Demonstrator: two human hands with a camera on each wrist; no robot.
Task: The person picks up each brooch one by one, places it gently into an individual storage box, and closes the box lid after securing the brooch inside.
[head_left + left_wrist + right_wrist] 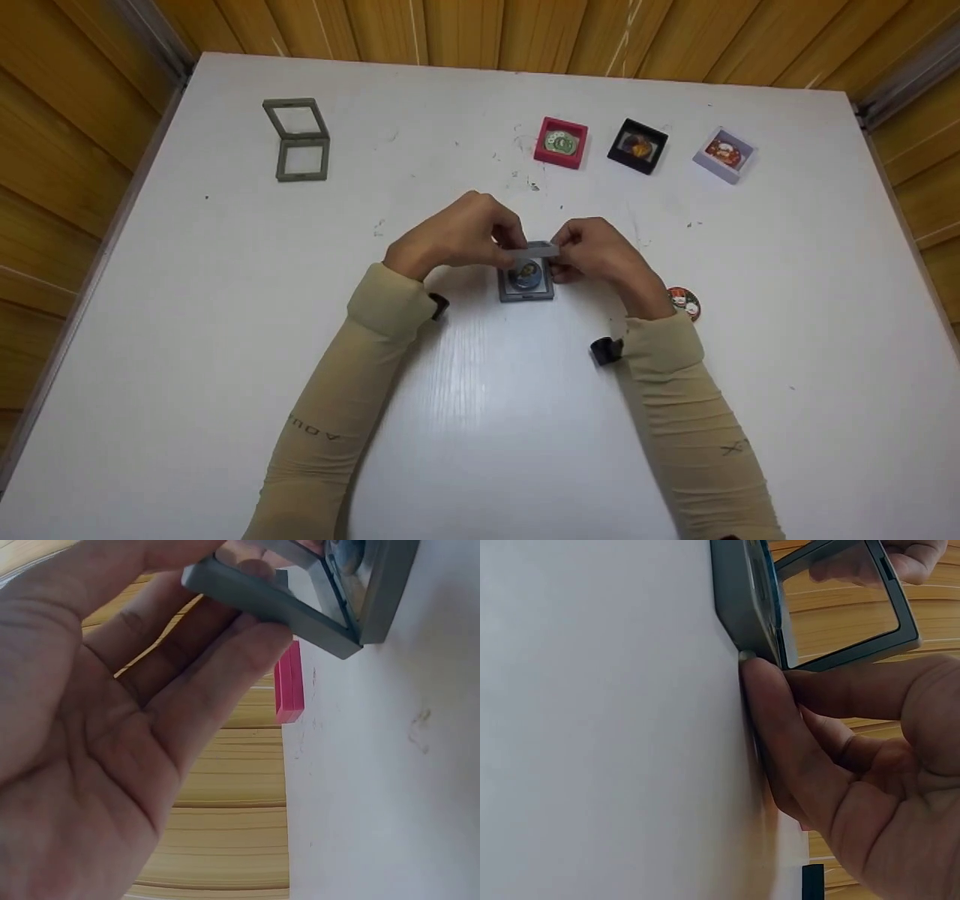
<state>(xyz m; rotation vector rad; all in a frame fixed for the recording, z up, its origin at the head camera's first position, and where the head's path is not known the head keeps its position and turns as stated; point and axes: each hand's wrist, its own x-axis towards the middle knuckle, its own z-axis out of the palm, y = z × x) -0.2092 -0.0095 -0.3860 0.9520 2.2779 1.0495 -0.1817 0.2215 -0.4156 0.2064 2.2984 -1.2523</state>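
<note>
In the head view, a grey hinged display frame (526,297) lies open on the table with its lid (538,250) tilted up. A round blue badge (526,274) sits on the clear film of its lower half. My left hand (461,234) pinches the raised lid by its edge; in the left wrist view, the fingertips (266,643) meet the lid's rim. My right hand (598,249) grips the frame's right side near the hinge. Seen from the right wrist, the thumb and a finger (769,686) press at the corner of the base, low against the tabletop.
An empty olive-grey frame (303,178) stands open at the back left. Red (561,160), black (637,166) and white (716,169) frames, each with a round badge inside, line the back right. Another round badge (685,304) lies partly behind my right wrist.
</note>
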